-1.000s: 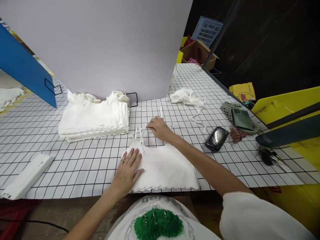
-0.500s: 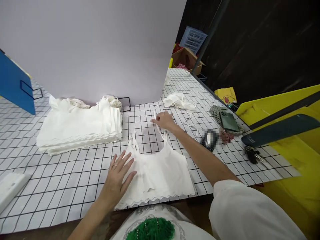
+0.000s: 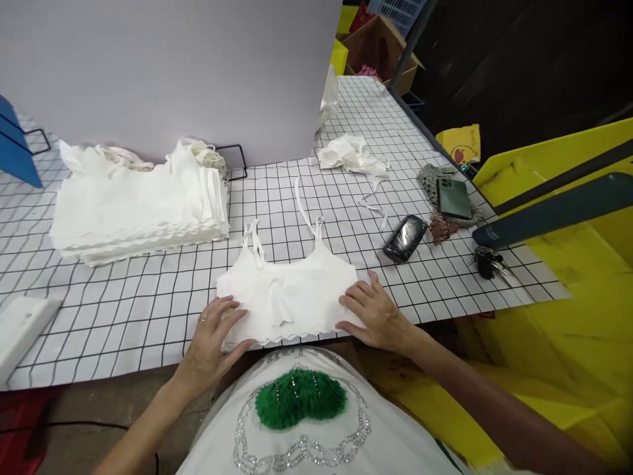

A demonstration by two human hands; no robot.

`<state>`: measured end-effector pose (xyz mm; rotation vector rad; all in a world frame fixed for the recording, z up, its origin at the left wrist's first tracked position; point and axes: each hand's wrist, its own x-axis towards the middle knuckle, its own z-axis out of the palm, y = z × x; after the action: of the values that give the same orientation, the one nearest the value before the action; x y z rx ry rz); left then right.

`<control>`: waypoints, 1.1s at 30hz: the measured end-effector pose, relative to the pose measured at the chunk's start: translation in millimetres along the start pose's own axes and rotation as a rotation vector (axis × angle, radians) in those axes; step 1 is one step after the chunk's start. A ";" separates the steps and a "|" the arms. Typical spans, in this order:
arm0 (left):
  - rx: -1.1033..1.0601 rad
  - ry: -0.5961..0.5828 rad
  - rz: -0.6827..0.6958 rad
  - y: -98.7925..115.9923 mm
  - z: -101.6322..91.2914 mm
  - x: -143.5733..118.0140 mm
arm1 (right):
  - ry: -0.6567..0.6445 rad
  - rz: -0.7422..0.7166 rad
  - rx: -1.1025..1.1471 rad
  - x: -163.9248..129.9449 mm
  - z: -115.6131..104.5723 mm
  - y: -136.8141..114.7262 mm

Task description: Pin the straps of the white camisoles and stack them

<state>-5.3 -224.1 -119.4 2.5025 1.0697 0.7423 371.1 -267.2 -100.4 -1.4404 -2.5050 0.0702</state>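
**Item: white strapped crop top, laid flat on gridded table**

The small white fabric crop top with thin shoulder straps point(image 3: 289, 293) lay flat at the near edge of the white table covering with black grid lines point(image 3: 148, 310), directly in front of the person.

Orientation: scalloped hem toward the person, straps pointing away toward the pale grey backdrop board point(image 3: 173, 72). Long axis ran left to right, along the table edge.

Hands: left hand point(image 3: 212, 333) rested open, fingers spread, on the lower left corner; right hand point(image 3: 373, 313) rested open and flat on the lower right corner. Neither pinched or closed on the cloth.

Handling, as judged: light, soft, limp, prone to wrinkling and sliding on the smooth sheet; not fragile. Best taken at the two hem corners or side seams; straps likely to tangle.

Nearby: stack of folded white garments point(image 3: 138, 204) to the left.
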 end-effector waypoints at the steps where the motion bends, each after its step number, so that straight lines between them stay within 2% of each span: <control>1: 0.019 0.008 0.010 -2.0 -0.1 -2.3 | 0.012 0.017 -0.004 -9.7 2.9 -3.5; 4: 0.054 -0.008 0.030 -7.4 -1.6 -2.9 | 0.063 0.091 0.009 -21.8 7.4 -5.4; 7: 0.051 -0.073 0.029 -7.7 -5.6 -1.4 | 0.068 0.117 -0.010 -24.8 4.3 -4.9; 11: 0.128 -0.135 0.070 -1.3 -10.8 -2.2 | 0.118 0.089 -0.044 -23.1 -3.4 -12.1; 13: 0.217 -0.171 0.134 0.4 -11.8 -2.5 | 0.176 0.062 -0.051 -11.0 -6.6 -10.7; 16: 0.270 -0.151 0.197 -3.3 -12.3 3.7 | 0.261 0.130 0.003 32.3 -14.9 10.7; 19: 0.170 0.001 0.180 -9.8 -13.8 26.5 | 0.205 0.371 0.142 100.0 -27.5 47.7; 20: 0.119 0.058 0.165 -10.9 -14.3 38.2 | 0.138 0.467 0.174 124.7 -30.4 59.6; 23: -0.044 0.155 0.094 -8.6 -13.2 81.0 | 0.053 0.552 0.191 195.3 -27.4 84.8; 26: -0.197 0.101 -0.031 -3.1 -6.8 125.2 | -0.009 0.622 0.203 249.7 -9.8 93.6; 29: -0.348 0.010 -0.172 -3.7 2.2 161.1 | -0.047 0.647 0.258 279.5 6.1 94.6; 31: -0.456 -0.012 -0.282 -9.1 6.4 179.7 | -0.065 0.629 0.345 284.6 8.9 95.4; 33: -0.524 0.029 -0.361 -15.7 7.4 195.9 | -0.083 0.571 0.472 279.6 4.6 96.4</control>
<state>104.5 -69.6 -67.1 1.8075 1.1201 0.8211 317.2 21.7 -67.2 -1.8858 -1.8622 0.7751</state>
